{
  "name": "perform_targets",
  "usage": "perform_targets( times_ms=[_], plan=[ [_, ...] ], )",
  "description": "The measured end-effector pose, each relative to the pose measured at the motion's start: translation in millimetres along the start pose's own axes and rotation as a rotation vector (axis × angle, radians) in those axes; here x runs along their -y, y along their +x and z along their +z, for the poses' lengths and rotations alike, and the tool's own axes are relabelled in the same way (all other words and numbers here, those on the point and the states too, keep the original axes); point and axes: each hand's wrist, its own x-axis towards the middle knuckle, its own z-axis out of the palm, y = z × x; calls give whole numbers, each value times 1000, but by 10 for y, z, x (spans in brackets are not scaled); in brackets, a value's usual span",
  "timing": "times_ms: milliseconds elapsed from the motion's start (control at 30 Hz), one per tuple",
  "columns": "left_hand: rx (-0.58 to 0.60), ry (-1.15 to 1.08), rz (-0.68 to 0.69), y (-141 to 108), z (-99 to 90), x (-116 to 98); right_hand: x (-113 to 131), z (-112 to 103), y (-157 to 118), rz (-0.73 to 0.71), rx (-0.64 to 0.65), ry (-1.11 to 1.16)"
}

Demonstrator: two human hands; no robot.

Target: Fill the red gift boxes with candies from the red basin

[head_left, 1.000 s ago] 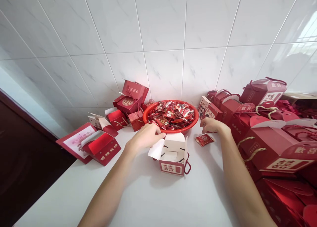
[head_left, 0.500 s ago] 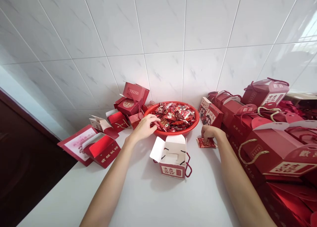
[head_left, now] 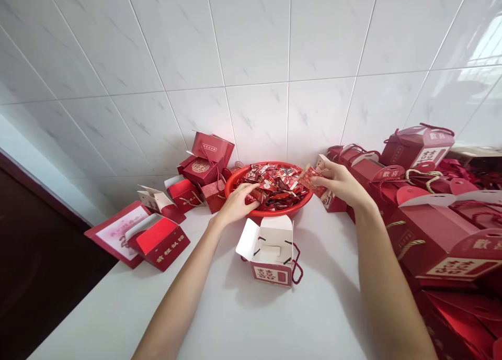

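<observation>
A red plastic basin (head_left: 270, 212) full of small red candy packets (head_left: 280, 184) stands against the wall. My left hand (head_left: 238, 203) reaches over its front left rim, thumb and fingers curled around a packet among the others; part of the grip is hidden. Raised at the basin's right side, my right hand (head_left: 341, 184) pinches a flat red packet (head_left: 309, 177) between thumb and fingers. In front of the basin sits a small red-and-white gift box (head_left: 272, 272), its flaps up and its white inside showing. A dark red cord handle (head_left: 298, 266) hangs at its right.
Several red gift boxes (head_left: 451, 234) with cord handles are piled along the right. On the left are open red boxes (head_left: 164, 247) and a stacked pair (head_left: 207, 158). One printed box (head_left: 335, 203) stands behind my right hand. A tiled wall (head_left: 259, 114) closes off the back.
My right hand has lifted the flat red packet off the table and brought it up and left to the basin's edge. My left hand has shifted slightly right and down among the packets.
</observation>
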Motion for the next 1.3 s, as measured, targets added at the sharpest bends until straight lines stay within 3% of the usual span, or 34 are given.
perform_targets(
  times_ms=[133,267,400,567,667,933,1300],
  plan=[
    [-72,16,-18,38,80,-23,59,343,89,32,-69,323],
    [-258,-66,8,63,111,-60,62,717,160,106,-92,527],
    [-411,-231,29,50,45,-188,79,916,160,124,-78,623],
    [-334,-705,-5,11,-15,-380,126,969,130,108,-40,726],
    [-327,-841,-32,2,12,-439,153,1003,106,153,-53,737],
    [-329,-877,-57,-5,67,-471,202,1099,26,159,91,650],
    [-305,-867,-204,-31,-111,-477,199,1012,26,147,142,492]
  ],
)
